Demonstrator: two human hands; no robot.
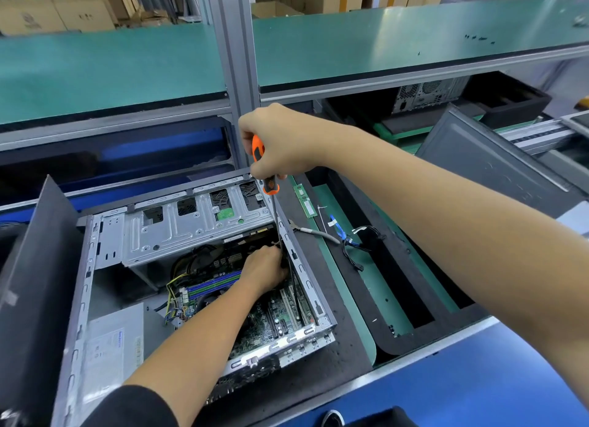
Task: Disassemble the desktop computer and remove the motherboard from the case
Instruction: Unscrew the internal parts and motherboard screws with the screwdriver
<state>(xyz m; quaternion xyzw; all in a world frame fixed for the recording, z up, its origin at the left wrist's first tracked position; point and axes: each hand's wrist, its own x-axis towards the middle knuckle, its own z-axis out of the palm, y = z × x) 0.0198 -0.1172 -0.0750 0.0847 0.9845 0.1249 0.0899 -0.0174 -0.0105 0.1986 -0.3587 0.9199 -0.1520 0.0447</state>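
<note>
From the head camera we see the open computer case (204,267) lying on a black foam pad (347,347), with the motherboard (271,318) still inside at its near right. Our right hand (280,142) is wrapped round the orange handle of a screwdriver (269,184), whose shaft runs down along the case's right wall. Our left hand (264,270) reaches into the case, fingers curled at the shaft's lower end; we cannot tell whether it grips anything. Pliers (314,232) and loose cables (360,238) lie to the right.
</note>
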